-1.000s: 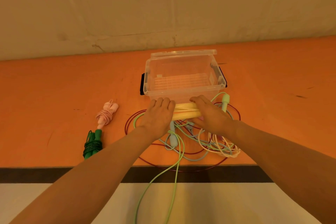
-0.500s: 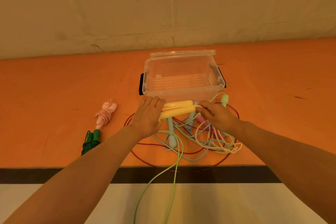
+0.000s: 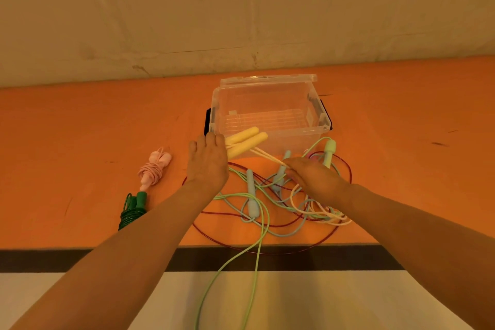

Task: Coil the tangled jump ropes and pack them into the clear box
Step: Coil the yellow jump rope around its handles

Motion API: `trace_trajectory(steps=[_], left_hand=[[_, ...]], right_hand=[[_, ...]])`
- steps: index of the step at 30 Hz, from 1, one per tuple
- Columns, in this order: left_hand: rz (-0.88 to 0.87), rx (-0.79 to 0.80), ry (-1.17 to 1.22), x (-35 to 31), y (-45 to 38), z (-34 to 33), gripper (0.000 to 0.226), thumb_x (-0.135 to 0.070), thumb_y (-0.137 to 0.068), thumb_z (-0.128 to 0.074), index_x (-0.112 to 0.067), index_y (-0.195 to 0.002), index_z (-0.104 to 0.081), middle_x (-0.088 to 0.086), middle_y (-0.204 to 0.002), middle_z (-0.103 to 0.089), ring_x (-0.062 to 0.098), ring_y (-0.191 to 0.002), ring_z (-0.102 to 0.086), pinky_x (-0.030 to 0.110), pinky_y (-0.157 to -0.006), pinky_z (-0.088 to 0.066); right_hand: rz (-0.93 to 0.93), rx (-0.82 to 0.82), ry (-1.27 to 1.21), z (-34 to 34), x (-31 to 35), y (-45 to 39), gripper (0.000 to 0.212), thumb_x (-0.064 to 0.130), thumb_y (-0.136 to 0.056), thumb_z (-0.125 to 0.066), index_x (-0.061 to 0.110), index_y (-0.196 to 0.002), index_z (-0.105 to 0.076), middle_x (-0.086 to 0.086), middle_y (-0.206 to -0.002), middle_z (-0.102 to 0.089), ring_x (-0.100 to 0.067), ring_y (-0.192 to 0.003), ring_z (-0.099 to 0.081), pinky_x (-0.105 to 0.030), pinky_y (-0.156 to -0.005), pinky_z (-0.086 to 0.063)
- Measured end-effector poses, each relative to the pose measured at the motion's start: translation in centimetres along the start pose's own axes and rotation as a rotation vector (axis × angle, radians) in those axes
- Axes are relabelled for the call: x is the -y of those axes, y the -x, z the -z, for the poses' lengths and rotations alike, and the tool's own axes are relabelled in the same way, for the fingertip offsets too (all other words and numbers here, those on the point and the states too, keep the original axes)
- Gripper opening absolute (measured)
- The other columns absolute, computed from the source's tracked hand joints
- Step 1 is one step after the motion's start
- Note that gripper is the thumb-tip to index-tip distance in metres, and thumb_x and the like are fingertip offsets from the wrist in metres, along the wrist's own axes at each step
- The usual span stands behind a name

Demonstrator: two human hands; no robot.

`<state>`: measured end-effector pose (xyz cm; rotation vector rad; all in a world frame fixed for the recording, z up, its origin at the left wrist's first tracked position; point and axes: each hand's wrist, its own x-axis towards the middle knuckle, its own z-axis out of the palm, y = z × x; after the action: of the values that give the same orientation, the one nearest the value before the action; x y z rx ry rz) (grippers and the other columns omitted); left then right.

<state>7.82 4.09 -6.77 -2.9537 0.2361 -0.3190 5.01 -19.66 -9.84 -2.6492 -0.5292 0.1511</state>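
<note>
Meanwhile the left hand [image 3: 207, 163] gripped both yellow handles [image 3: 245, 142] before the clear box [image 3: 267, 112], and the right hand [image 3: 312, 175] pinched their pale cord [image 3: 267, 156] above the tangled ropes [image 3: 267, 203].

- No legible text, labels, brands, numbers or signs observed.
- Checked: clear plastic storage box [image 3: 270, 112], rope handles, orange table surface [image 3: 80, 142], wall. All unmarked.

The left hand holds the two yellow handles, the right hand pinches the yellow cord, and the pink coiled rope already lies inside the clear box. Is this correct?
Not quite. In the head view the pink coiled rope lies on the orange surface left of the clear box, not inside it. The rest holds: the left hand holds the yellow handles, the right hand pinches the yellow cord.
</note>
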Motion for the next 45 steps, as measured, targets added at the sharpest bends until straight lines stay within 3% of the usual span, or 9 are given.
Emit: trace_trajectory(steps=[6, 11, 14, 18, 28, 31, 34, 40, 45], left_hand=[[0.021, 0.020, -0.212, 0.1, -0.3, 0.3, 0.043, -0.013, -0.090, -0.047, -0.006, -0.131, -0.035, 0.010, -0.122, -0.047, 0.027, -0.110, -0.046, 0.036, -0.093, -0.034], [-0.076, 0.010, -0.266, -0.5, -0.1, 0.4, 0.046, -0.013, -0.087, -0.051, -0.005, -0.130, -0.034, 0.010, -0.122, -0.046, 0.027, -0.110, -0.045, 0.035, -0.094, -0.034], [-0.230, -0.083, -0.339, -0.8, 0.3, -0.1, 0.043, -0.021, -0.077, -0.061, -0.011, -0.117, -0.051, 0.004, -0.106, -0.056, 0.022, -0.094, -0.054, 0.033, -0.086, -0.041], [-0.349, -0.233, -0.273, -0.6, 0.0, -0.2, 0.040, -0.013, -0.056, -0.069, -0.008, -0.096, -0.064, 0.007, -0.085, -0.060, 0.025, -0.075, -0.056, 0.035, -0.073, -0.045], [-0.165, -0.320, -0.096, 2.6, -1.8, 3.2, 0.048, 0.001, -0.051, -0.078, 0.000, -0.095, -0.060, 0.016, -0.082, -0.058, 0.034, -0.071, -0.055, 0.039, -0.066, -0.045], [-0.142, -0.372, -0.076, 3.1, -2.6, 5.0, 0.048, 0.001, -0.051, -0.078, 0.003, -0.095, -0.060, 0.019, -0.082, -0.059, 0.036, -0.071, -0.056, 0.039, -0.067, -0.047], [-0.119, -0.383, -0.074, 3.2, -3.2, 6.0, 0.042, 0.001, -0.054, -0.078, 0.002, -0.092, -0.060, 0.019, -0.081, -0.058, 0.035, -0.071, -0.055, 0.038, -0.067, -0.046], [-0.101, -0.445, -0.158, 4.3, -4.4, 9.4, 0.034, -0.003, -0.056, -0.072, -0.004, -0.088, -0.060, 0.013, -0.080, -0.059, 0.031, -0.071, -0.055, 0.035, -0.066, -0.042], [-0.124, -0.509, -0.198, 5.6, -5.9, 13.2, 0.032, -0.003, -0.055, -0.071, -0.007, -0.085, -0.059, 0.011, -0.077, -0.057, 0.030, -0.069, -0.054, 0.033, -0.063, -0.041]], right_hand=[[0.252, -0.236, 0.030, -0.4, 1.4, 0.6, 0.033, 0.023, -0.095, -0.045, 0.001, -0.113, -0.063, -0.014, -0.093, -0.064, -0.032, -0.077, -0.062, -0.036, -0.064, -0.052], [0.347, -0.371, 0.032, 1.3, 1.9, 0.1, 0.031, 0.019, -0.093, -0.039, 0.005, -0.114, -0.058, -0.012, -0.091, -0.057, -0.029, -0.063, -0.057, -0.037, -0.050, -0.051], [0.389, -0.382, 0.052, 2.0, 1.8, -0.1, 0.027, 0.019, -0.093, -0.036, 0.016, -0.118, -0.047, -0.008, -0.093, -0.049, -0.031, -0.056, -0.051, -0.040, -0.040, -0.046], [0.351, -0.438, 0.074, 4.0, 1.4, -0.7, 0.030, 0.027, -0.095, -0.039, 0.018, -0.117, -0.057, -0.007, -0.087, -0.055, -0.031, -0.058, -0.057, -0.040, -0.041, -0.047], [0.329, -0.518, 0.032, 7.4, 1.8, -1.5, 0.040, 0.039, -0.096, -0.041, 0.010, -0.106, -0.067, -0.004, -0.089, -0.065, -0.025, -0.079, -0.064, -0.040, -0.069, -0.055], [0.322, -0.564, 0.049, 9.3, 2.2, -2.0, 0.037, 0.040, -0.093, -0.047, 0.010, -0.099, -0.068, -0.001, -0.088, -0.066, -0.011, -0.077, -0.055, -0.023, -0.065, -0.040], [0.302, -0.560, 0.068, 11.5, 2.6, -2.6, 0.025, 0.035, -0.090, -0.059, 0.013, -0.095, -0.069, 0.001, -0.084, -0.065, -0.004, -0.070, -0.045, -0.027, -0.062, -0.041], [0.363, -0.533, 0.161, 15.3, 3.9, -2.9, 0.021, 0.026, -0.086, -0.063, 0.009, -0.094, -0.071, -0.006, -0.079, -0.066, -0.016, -0.069, -0.055, -0.017, -0.059, -0.026], [0.372, -0.479, 0.232, 20.3, 5.9, -4.0, 0.030, 0.034, -0.093, -0.051, 0.013, -0.106, -0.068, -0.004, -0.092, -0.065, -0.025, -0.081, -0.062, -0.036, -0.066, -0.048]])
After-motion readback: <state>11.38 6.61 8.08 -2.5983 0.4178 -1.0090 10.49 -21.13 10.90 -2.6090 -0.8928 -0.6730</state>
